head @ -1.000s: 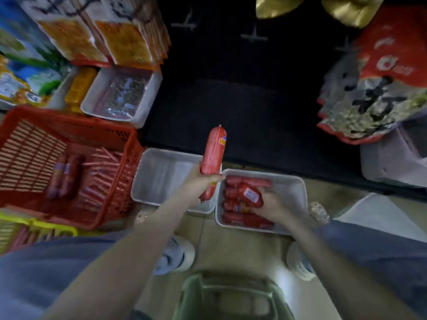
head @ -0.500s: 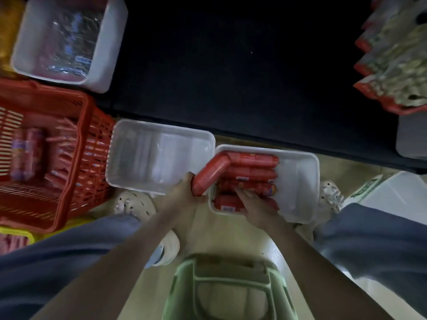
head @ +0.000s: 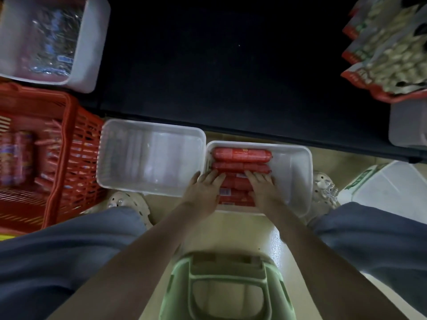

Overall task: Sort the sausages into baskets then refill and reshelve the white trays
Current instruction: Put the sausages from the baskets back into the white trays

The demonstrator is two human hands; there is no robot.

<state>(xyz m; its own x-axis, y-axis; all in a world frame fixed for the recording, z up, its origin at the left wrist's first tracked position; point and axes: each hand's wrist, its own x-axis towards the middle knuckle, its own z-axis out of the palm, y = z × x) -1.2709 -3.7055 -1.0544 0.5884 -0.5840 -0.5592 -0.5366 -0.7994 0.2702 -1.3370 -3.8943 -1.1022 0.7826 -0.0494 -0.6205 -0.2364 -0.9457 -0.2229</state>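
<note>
Left hand (head: 204,191): fingers flat, pressing the sausages (head: 241,155)
Right hand (head: 262,189): likewise flat, gripping nothing
Place: sausages rowed in the white tray (head: 298,181), left end, on the floor (head: 242,227)
Technique: press evenly, probably squaring the rows

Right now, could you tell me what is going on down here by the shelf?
A person is working over two white trays on the floor. The left hand and the right hand rest flat, fingers straight, on the red sausages stacked in the right tray. The left tray beside it shows no sausages. A red basket further left holds a few packed ones.
</note>
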